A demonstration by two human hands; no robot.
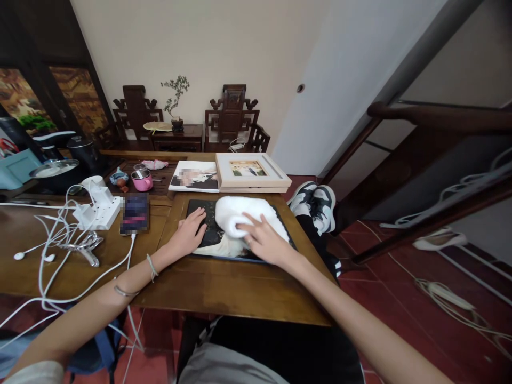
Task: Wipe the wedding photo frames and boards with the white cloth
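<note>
A dark picture panel (210,214) lies flat on the wooden table in front of me. My left hand (191,230) rests on its left side, fingers stretched out and holding nothing. A fluffy white cloth (256,207) covers much of the panel's middle and right. Pressed onto the bunched near part of this cloth is my right hand (264,240), gripping a fold with its fingers. The cloth hides a good part of the picture beneath it.
Behind the panel lie a photo book (194,177) and a boxed frame (256,178). To the left are a phone (135,214), a power strip (102,213), tangled white cables and a pink cup (142,181). A person's shoes (314,205) show beyond the table's right edge.
</note>
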